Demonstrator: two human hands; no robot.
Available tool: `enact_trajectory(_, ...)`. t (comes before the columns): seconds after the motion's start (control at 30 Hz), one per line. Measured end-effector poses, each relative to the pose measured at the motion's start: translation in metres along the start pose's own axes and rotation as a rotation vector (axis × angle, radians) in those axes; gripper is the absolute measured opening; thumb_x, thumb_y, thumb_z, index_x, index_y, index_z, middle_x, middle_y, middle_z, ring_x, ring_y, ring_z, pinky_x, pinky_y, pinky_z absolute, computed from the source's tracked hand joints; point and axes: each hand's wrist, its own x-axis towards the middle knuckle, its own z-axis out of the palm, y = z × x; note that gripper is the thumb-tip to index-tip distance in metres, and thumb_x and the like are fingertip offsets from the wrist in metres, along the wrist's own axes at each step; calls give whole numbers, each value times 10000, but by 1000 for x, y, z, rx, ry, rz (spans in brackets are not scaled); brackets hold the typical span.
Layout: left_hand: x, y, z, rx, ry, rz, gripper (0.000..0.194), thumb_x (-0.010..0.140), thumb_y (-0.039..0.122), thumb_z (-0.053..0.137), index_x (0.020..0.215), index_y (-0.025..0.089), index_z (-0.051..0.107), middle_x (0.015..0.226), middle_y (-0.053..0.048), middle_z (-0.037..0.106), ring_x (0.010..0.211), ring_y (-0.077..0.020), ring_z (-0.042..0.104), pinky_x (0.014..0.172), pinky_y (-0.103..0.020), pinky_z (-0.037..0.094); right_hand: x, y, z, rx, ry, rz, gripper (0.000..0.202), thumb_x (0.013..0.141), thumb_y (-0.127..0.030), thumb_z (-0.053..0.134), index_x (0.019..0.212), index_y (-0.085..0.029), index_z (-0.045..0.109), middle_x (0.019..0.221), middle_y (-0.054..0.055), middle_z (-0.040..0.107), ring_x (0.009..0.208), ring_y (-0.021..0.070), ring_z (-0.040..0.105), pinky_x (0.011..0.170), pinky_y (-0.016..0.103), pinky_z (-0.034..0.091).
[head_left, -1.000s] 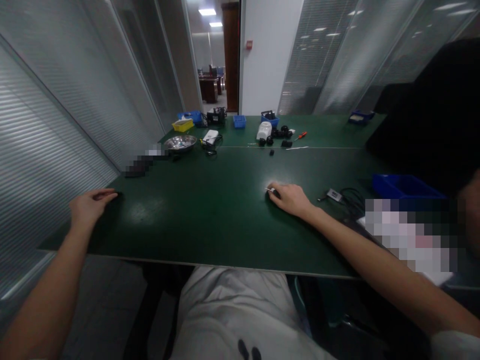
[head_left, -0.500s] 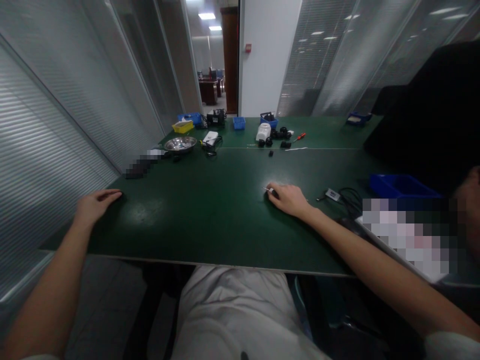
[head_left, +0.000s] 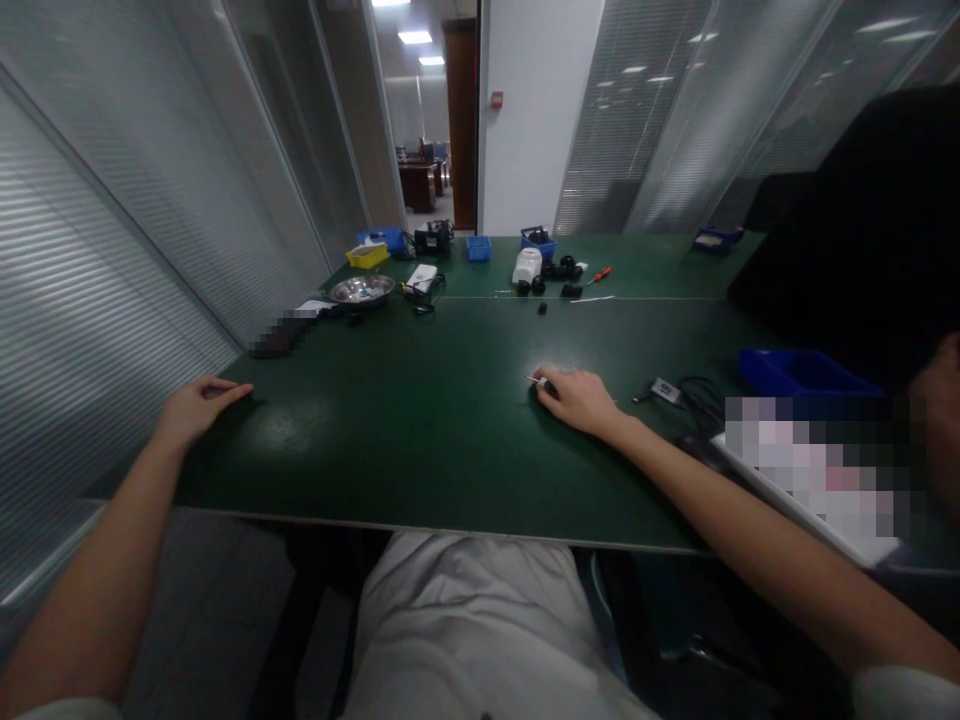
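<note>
At the left side of the green table, my left hand has its thumb and fingers pinched together. Whatever may be between those fingertips is too small to make out. My right hand rests on the table right of the middle, its fingers curled around a slim tool. A thin, pale, metal-like tip pokes out to the left of the fingers, and the palm hides most of the tool. Just right of this hand lies a cable with a grey-white block.
A steel bowl, white device, yellow tray, small blue basket, white adapter-like piece and orange-handled screwdriver stand farther back. At right are a blue bin and a dark-clothed person.
My left hand has shifted slightly to the right, fingers still pinched. My right hand and the slim tool have stayed in place.
</note>
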Motion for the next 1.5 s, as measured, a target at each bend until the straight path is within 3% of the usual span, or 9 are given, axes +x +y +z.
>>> enact_trajectory(0.2, 3, -3, 1, 18, 8, 31, 636, 783, 663, 688, 1140, 139, 736, 827, -64, 662, 782, -240, 619, 655, -297, 419, 0, 0, 0, -2, 2, -1, 367, 1061, -429, 401, 1311, -262, 610, 976, 80, 778, 837, 242, 708, 661, 289, 362)
enact_trajectory(0.43, -1, 7, -2, 54, -6, 18, 562, 794, 612, 695, 1092, 138, 749, 795, -58, 677, 770, -238, 629, 657, -291, 430, 0, 1, 0, 15, -3, -1, 356, 1059, -419, 412, 1306, -260, 613, 970, 78, 775, 831, 243, 706, 667, 288, 373)
enact_trajectory(0.7, 3, 1, 0, 101, -8, 51, 597, 814, 622, 710, 1116, 106, 714, 940, -88, 700, 831, -226, 616, 735, -287, 430, 0, 0, -1, 12, -6, -4, 359, 1063, -425, 404, 1309, -261, 607, 985, 78, 778, 840, 243, 703, 669, 290, 370)
enact_trajectory(1.0, 7, -2, 5, 128, -40, 131, 561, 896, 591, 572, 1129, 96, 698, 819, -67, 646, 758, -218, 582, 650, -274, 383, -1, -1, -2, 11, -12, -7, 367, 1062, -421, 398, 1320, -260, 603, 976, 76, 777, 842, 244, 702, 674, 298, 376)
enact_trajectory(1.2, 7, -3, 5, -17, -71, 114, 580, 851, 544, 697, 1223, 99, 717, 1073, -106, 741, 928, -222, 651, 779, -268, 454, 0, -1, -2, 13, -24, -11, 368, 1065, -425, 398, 1323, -255, 598, 974, 82, 775, 827, 245, 702, 660, 297, 366)
enact_trajectory(1.33, -2, 27, 18, -115, -194, 269, 541, 843, 515, 741, 1256, 167, 753, 1272, -93, 737, 1135, -265, 665, 966, -311, 483, 1, -1, -4, 0, -30, -22, 369, 1063, -428, 402, 1328, -256, 593, 959, 82, 772, 827, 251, 701, 663, 298, 367)
enact_trajectory(1.4, -14, 58, 35, -101, -249, 409, 486, 893, 510, 691, 1266, 210, 773, 1326, -75, 722, 1219, -296, 651, 1040, -352, 479, 1, -2, -5, -10, -26, -24, 366, 1063, -423, 405, 1327, -252, 592, 953, 83, 770, 831, 254, 701, 667, 301, 367)
enact_trajectory(1.5, -45, 121, 72, -113, -322, 722, 461, 989, 493, 573, 1367, 281, 730, 1350, -53, 713, 1233, -304, 666, 1058, -398, 501, -1, -9, -7, 0, -23, -45, 362, 1067, -426, 410, 1314, -238, 595, 958, 81, 769, 829, 246, 697, 676, 304, 368)
